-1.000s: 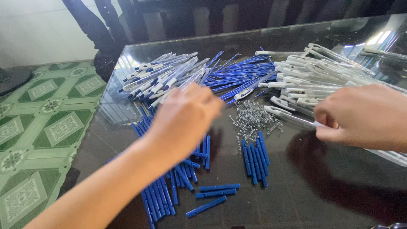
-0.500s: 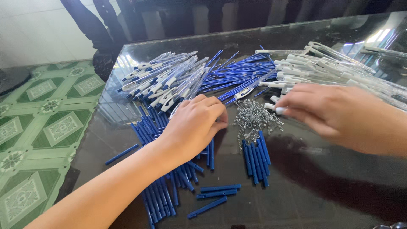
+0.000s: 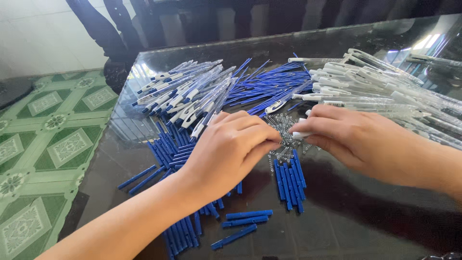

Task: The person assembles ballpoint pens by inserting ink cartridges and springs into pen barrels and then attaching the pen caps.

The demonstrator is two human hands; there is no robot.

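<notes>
Both hands meet over a small heap of thin metal springs (image 3: 284, 139) near the middle of a dark, glossy glass table (image 3: 365, 221). The left hand (image 3: 231, 149) is curled, fingers bent down with the tips at the edge of the springs; whether it pinches anything, I cannot tell. The right hand (image 3: 351, 137) is closed around a white plastic pen piece (image 3: 301, 135), whose end pokes out by the thumb, just above the springs.

Short blue plastic tubes (image 3: 288, 180) lie in a neat row just below the springs, and more of them (image 3: 183, 226) are scattered under and beside the left forearm. Behind the hands, a fan of slim blue refills (image 3: 269, 86) spreads across the glass. To its left sits a pile of assembled pens, clear barrels with white clips and blue tips (image 3: 187, 94). On the right, a heap of clear and white pen barrels (image 3: 380, 86) reaches toward the table edge. The floor beside the table has green patterned tiles (image 3: 43, 144).
</notes>
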